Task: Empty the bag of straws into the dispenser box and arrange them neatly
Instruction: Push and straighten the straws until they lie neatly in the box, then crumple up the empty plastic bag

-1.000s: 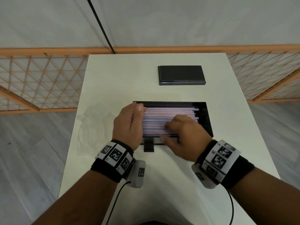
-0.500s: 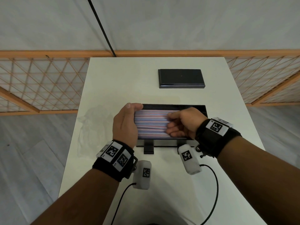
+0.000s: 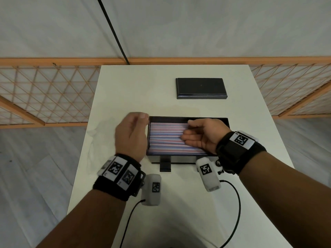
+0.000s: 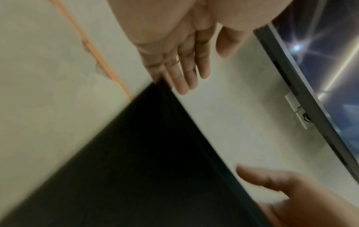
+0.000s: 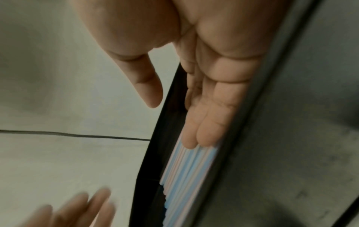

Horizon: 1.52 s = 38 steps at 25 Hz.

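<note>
The pink and blue plastic straws (image 3: 166,138) lie side by side in the open black rectangular dispenser box (image 3: 186,119) on the white surface (image 3: 143,90). The right hand (image 3: 202,136) rests straight fingers on them, grip released. The left hand (image 3: 131,135) (slightly blurred) stands flat beside the box's left end, grip released too.

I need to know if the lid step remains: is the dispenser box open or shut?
Open. Its top is uncovered, so the straws lie exposed inside the dispenser box; the flat black lid lies apart, farther back.
</note>
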Motion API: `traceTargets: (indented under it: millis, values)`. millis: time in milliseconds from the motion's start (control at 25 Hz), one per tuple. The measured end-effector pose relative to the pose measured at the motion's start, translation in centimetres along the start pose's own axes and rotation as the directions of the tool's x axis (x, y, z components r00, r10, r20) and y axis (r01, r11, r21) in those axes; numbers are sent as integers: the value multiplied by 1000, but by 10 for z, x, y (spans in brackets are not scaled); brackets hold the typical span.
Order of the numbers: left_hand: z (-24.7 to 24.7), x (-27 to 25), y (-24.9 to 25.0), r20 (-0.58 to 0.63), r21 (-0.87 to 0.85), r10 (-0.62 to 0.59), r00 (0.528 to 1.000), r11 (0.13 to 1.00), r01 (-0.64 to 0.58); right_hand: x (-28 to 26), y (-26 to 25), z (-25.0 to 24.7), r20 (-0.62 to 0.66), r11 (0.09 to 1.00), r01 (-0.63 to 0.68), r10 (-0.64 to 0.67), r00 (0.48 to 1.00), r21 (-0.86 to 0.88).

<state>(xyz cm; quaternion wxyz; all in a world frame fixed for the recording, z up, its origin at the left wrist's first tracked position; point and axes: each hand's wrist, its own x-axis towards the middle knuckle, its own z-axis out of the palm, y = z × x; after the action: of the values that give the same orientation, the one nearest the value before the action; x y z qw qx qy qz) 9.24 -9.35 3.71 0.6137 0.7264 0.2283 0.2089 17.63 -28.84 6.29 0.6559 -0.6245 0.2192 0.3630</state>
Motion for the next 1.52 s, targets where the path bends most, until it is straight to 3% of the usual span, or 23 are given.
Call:
traceTargets:
  millis: [80, 120, 200, 280, 360, 440, 560, 640, 720, 800, 840, 920, 1000, 1040, 1080, 1160, 1200, 1240, 1320, 1360, 1400, 1440, 1520]
  values:
    - [-24, 16, 5, -174, 247, 23, 985, 969, 21, -4, -3, -4, -4, 999, 24, -24, 1000, 43]
    - [-39, 25, -1, -204, 400, 2, 979, 913, 82, -7, -6, -7, -12, 997, 49, -48, 999, 57]
    - [-63, 38, -26, -180, 582, -204, 962, 767, 271, -16, -15, -11, -28, 991, 120, -119, 993, 54]
    - [-66, 33, -53, -97, 630, -467, 879, 655, 418, -23, -24, -15, -48, 979, 200, -198, 979, 48]
    - [-62, 19, -76, -46, 684, -581, 812, 574, 450, -32, -34, -17, -76, 961, 274, -270, 960, 47]
    - [-55, 10, -73, -96, 677, -524, 846, 589, 441, -42, -40, -17, -98, 937, 348, -344, 934, 25]
    - [-46, 17, -23, -199, 568, -297, 934, 742, 357, -53, -40, -11, -95, 867, 483, -495, 864, -122]
    - [-36, 24, 23, -241, 387, -162, 957, 888, 248, -57, -34, -1, -71, 751, 592, -635, 769, -293]
    - [-21, 20, 71, -212, 143, -54, 976, 986, 86, -64, -30, 11, 56, 509, 705, -791, 610, -495]
    - [-8, 13, 100, -105, -52, 20, 994, 998, -25, -70, -28, 20, 267, 257, 801, -850, 453, -541]
    - [-1, 7, 109, -14, -143, 14, 1000, 990, -16, -72, -28, 23, 346, 185, 824, -842, 414, -536]
    - [12, -13, 122, 219, -353, -75, 973, 924, 150, -70, -30, 26, 443, 55, 799, -809, 387, -599]
    - [19, -31, 128, 477, -427, -170, 863, 813, 396, -66, -30, 25, 475, -34, 760, -798, 371, -649]
    - [17, -35, 129, 542, -416, -191, 818, 785, 459, -63, -28, 23, 455, -13, 754, -804, 383, -657]
    - [14, -34, 126, 554, -407, -195, 809, 785, 468, -61, -27, 21, 386, 48, 732, -825, 413, -679]
    - [5, -29, 117, 481, -403, -148, 864, 838, 368, -57, -27, 15, 167, 216, 657, -868, 468, -722]
    - [1, -28, 114, 456, -387, -139, 879, 859, 336, -56, -26, 15, 59, 266, 633, -894, 444, -727]
    - [-1, -29, 111, 474, -366, -151, 867, 863, 350, -56, -25, 17, 2, 249, 635, -930, 368, -731]
    - [1, -34, 105, 623, -399, -140, 770, 789, 467, -59, -18, 34, 61, 116, 714, -974, 217, -690]
    - [1, -35, 100, 639, -441, -125, 759, 748, 495, -62, -10, 49, 150, 72, 766, -965, 215, -639]
    - [0, -32, 94, 611, -489, -129, 781, 714, 501, -66, 0, 64, 260, 52, 827, -937, 234, -559]
    - [-4, -27, 90, 561, -534, -152, 813, 684, 497, -75, 7, 78, 354, 98, 889, -893, 277, -448]
    - [-17, -18, 79, 502, -566, -134, 855, 697, 441, -91, 6, 94, 480, 372, 908, -772, 417, -191]
